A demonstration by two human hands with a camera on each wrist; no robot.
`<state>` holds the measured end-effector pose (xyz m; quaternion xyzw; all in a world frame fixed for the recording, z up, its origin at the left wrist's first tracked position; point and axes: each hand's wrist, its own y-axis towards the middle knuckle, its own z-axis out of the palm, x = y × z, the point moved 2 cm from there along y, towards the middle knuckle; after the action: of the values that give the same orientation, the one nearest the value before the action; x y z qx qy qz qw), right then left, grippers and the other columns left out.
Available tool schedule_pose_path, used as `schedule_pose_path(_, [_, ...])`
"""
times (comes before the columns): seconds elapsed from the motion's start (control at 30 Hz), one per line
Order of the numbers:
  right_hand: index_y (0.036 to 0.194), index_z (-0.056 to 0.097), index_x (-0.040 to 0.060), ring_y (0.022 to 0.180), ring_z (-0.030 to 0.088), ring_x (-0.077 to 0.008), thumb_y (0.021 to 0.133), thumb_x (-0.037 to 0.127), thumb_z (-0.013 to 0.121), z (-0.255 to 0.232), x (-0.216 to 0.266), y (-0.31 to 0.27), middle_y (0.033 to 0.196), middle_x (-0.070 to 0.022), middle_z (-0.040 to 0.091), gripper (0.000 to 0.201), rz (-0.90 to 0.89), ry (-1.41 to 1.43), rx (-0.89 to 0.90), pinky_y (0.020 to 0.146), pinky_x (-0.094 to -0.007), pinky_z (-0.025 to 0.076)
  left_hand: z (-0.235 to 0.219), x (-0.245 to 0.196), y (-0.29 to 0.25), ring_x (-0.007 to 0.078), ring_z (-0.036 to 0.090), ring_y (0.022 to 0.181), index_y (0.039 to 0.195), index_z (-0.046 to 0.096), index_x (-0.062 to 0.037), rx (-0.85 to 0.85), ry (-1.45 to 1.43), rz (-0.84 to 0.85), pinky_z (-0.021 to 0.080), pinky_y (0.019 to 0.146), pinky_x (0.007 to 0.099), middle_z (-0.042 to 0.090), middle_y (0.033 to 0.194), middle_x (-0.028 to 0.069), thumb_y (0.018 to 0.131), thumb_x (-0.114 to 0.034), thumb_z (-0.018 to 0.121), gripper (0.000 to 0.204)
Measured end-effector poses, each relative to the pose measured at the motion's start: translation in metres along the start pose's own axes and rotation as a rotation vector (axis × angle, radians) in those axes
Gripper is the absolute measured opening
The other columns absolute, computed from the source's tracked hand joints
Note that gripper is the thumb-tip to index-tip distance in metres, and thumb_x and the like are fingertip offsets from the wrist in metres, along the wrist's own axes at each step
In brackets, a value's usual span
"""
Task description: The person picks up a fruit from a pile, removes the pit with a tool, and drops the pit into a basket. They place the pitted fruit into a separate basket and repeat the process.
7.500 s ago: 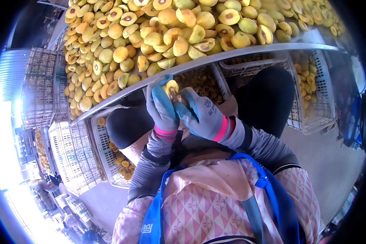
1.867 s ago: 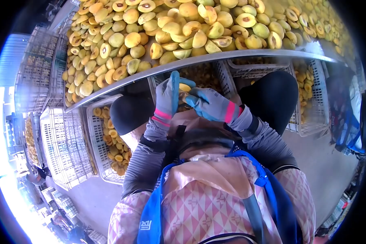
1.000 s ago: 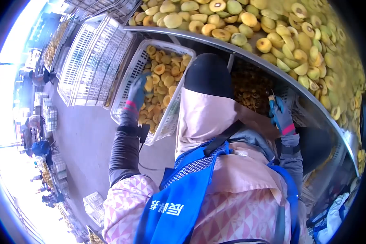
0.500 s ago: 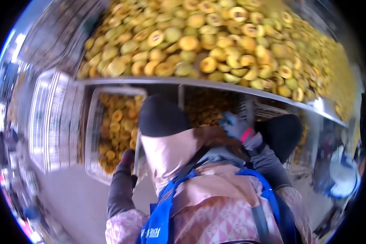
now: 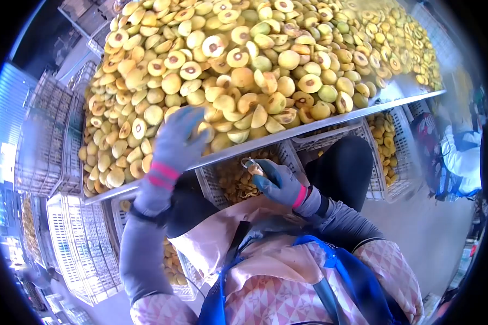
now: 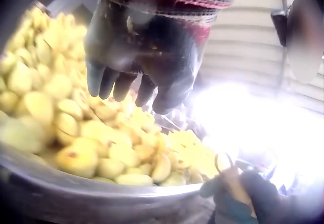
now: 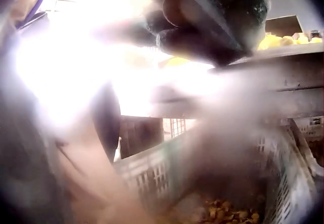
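A big heap of yellow fruit (image 5: 265,65), whole and halved, covers a metal table (image 5: 309,130). My gloved left hand (image 5: 192,124) reaches up onto the heap's near edge, and the left wrist view shows its fingers (image 6: 109,82) spread just above the fruit (image 6: 76,158), holding nothing. Below the table edge my right hand (image 5: 263,173) grips a small looped pitting tool (image 5: 249,164), whose loop (image 6: 223,161) also shows in the left wrist view. In the blurred right wrist view its fingers (image 7: 197,37) are curled.
White plastic crates with fruit pieces stand under the table: one (image 5: 222,181) right below my right hand, another (image 5: 387,157) to the right. Empty stacked crates (image 5: 76,238) stand at the left. My knees (image 5: 344,168) are under the table rim.
The hands, first together on one fruit, parted. My left hand went down to the left crate and has now risen onto the heap. The right hand still holds the tool.
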<state>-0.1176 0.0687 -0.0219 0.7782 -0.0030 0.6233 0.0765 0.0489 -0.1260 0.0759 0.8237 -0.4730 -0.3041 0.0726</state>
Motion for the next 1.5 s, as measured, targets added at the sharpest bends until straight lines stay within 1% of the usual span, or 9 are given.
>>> schedule_pose_path(0.23, [0.128, 0.052, -0.0002, 0.090, 0.065, -0.0257, 0.092, 0.023, 0.060, -0.033, 0.008, -0.016, 0.101, -0.0177, 0.065, 0.044, 0.111, 0.156, -0.266, 0.081, -0.0352, 0.050, 0.126, -0.072, 0.082, 0.0308, 0.051, 0.112, 0.120, 0.059, -0.0161, 0.259, 0.460, 0.196, 0.039, 0.097, 0.0486, 0.059, 0.115, 0.0074, 0.078, -0.048, 0.066, 0.054])
schedule_pose_path(0.67, [0.127, 0.053, 0.0024, 0.087, 0.068, -0.0292, 0.088, 0.021, 0.064, -0.034, 0.003, -0.022, 0.100, -0.0162, 0.068, 0.044, -0.124, 0.135, -0.226, 0.077, -0.0352, 0.051, 0.076, 0.011, 0.035, 0.0304, 0.045, 0.122, 0.102, 0.064, -0.0157, 0.290, 0.621, 0.183, 0.029, 0.107, 0.0486, 0.055, 0.126, 0.0036, 0.072, -0.040, 0.069, 0.039])
schedule_pose_path(0.87, [0.128, 0.052, 0.0020, 0.090, 0.068, -0.0312, 0.086, 0.019, 0.067, -0.053, 0.010, -0.032, 0.101, -0.0175, 0.067, 0.048, -0.111, 0.157, -0.214, 0.079, -0.0358, 0.052, 0.063, -0.029, 0.093, 0.0299, 0.047, 0.120, 0.102, 0.064, -0.0136, 0.816, 0.822, -0.022, 0.033, 0.105, 0.0478, 0.054, 0.127, 0.0048, 0.072, -0.044, 0.069, 0.043])
schedule_pose_path(0.93, [0.129, 0.052, 0.0018, 0.092, 0.068, -0.0326, 0.086, 0.019, 0.067, -0.053, 0.016, -0.033, 0.102, -0.0185, 0.067, 0.048, -0.095, 0.173, -0.213, 0.080, -0.0364, 0.052, 0.072, -0.045, 0.119, 0.0290, 0.048, 0.118, 0.110, 0.061, -0.0144, 0.558, 0.647, -0.094, 0.039, 0.100, 0.0444, 0.053, 0.128, 0.0054, 0.075, -0.036, 0.070, 0.042])
schedule_pose_path(1.07, [0.129, 0.052, 0.0019, 0.091, 0.067, -0.0335, 0.087, 0.019, 0.066, -0.058, 0.017, -0.030, 0.101, -0.0190, 0.067, 0.047, -0.154, 0.137, -0.198, 0.080, -0.0366, 0.052, 0.119, -0.058, 0.143, 0.0268, 0.052, 0.112, 0.125, 0.054, -0.0173, 0.139, 0.675, 0.616, 0.044, 0.094, 0.0430, 0.051, 0.128, 0.0040, 0.076, -0.020, 0.070, 0.052])
schedule_pose_path(1.2, [0.130, 0.050, 0.0009, 0.087, 0.068, -0.0344, 0.089, 0.021, 0.064, -0.065, 0.014, -0.029, 0.098, -0.0192, 0.067, 0.048, -0.202, 0.096, -0.282, 0.077, -0.0370, 0.052, 0.127, -0.042, 0.128, 0.0248, 0.056, 0.110, 0.119, 0.057, -0.0152, 0.344, 0.661, 0.361, 0.048, 0.090, 0.0408, 0.057, 0.122, 0.0019, 0.074, -0.018, 0.072, 0.048])
schedule_pose_path(1.27, [0.130, 0.049, 0.0005, 0.084, 0.067, -0.0352, 0.089, 0.022, 0.064, -0.064, 0.014, -0.026, 0.095, -0.0194, 0.067, 0.048, -0.189, 0.103, -0.282, 0.075, -0.0377, 0.052, 0.112, -0.033, 0.103, 0.0204, 0.063, 0.082, 0.111, 0.061, -0.0117, 0.060, 0.253, 0.261, 0.052, 0.072, 0.0348, 0.064, 0.102, 0.0031, 0.078, -0.017, 0.072, 0.035])
schedule_pose_path(1.33, [0.127, 0.049, -0.0003, 0.081, 0.066, -0.0362, 0.089, 0.024, 0.065, -0.060, 0.016, -0.016, 0.091, -0.0204, 0.066, 0.048, -0.169, -0.039, -0.274, 0.070, -0.0398, 0.051, 0.105, -0.015, 0.075, 0.0065, 0.053, 0.053, 0.111, 0.061, -0.0079, 0.095, -0.377, -0.298, 0.042, 0.046, 0.0199, 0.062, 0.083, 0.0015, 0.087, -0.016, 0.067, 0.026])
schedule_pose_path(1.5, [0.114, 0.058, 0.0019, 0.074, 0.063, -0.0387, 0.091, 0.023, 0.064, -0.051, 0.036, 0.011, 0.083, -0.0207, 0.064, 0.032, -0.129, -0.092, -0.263, 0.064, -0.0427, 0.049, 0.073, -0.032, 0.019, 0.0072, 0.056, 0.056, 0.130, 0.056, -0.0093, 0.053, -1.108, -0.744, 0.042, 0.044, 0.0167, 0.064, 0.089, 0.0009, 0.090, -0.022, 0.066, 0.043])
